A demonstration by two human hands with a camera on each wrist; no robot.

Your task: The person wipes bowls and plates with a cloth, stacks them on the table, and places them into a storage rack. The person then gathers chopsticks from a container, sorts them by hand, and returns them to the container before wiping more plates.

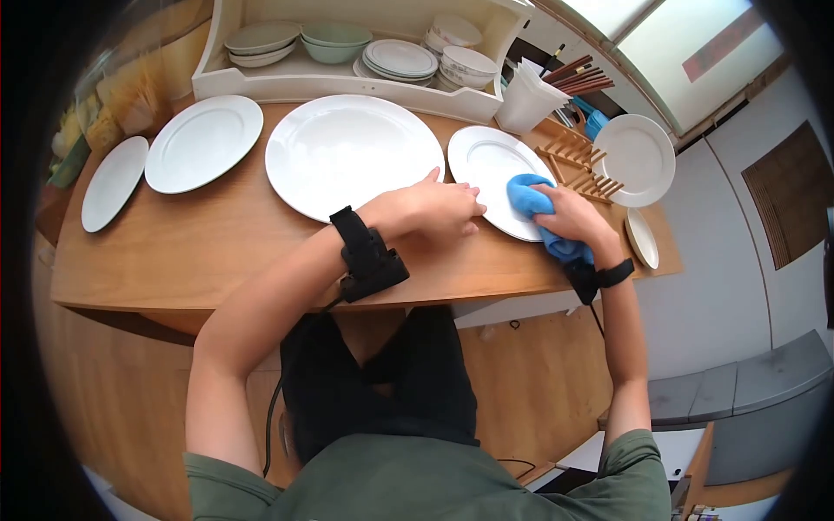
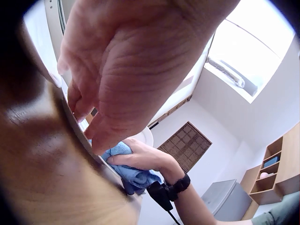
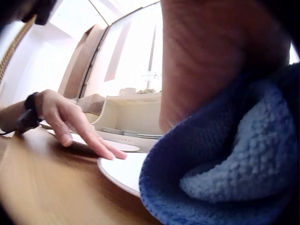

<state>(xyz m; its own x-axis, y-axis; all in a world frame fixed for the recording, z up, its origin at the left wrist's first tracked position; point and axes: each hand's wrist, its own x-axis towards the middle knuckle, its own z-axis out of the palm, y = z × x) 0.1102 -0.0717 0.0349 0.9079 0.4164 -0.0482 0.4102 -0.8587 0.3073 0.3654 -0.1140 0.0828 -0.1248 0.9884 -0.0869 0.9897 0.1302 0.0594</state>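
The right grip (image 1: 569, 215) is clamping on a blue cloth (image 1: 528, 195), holding it against the right side of a white plate (image 1: 486, 165); the left grip (image 1: 439, 208), its fingers extended, is touching that plate's left rim; the plate is lying on the wooden worktop (image 1: 174, 260), between a larger plate (image 1: 347, 148) and a wooden rack (image 1: 573, 161).

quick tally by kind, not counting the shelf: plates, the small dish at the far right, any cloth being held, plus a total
White plates: 5
Small white dish: 1
Blue cloth: 1
Total: 7
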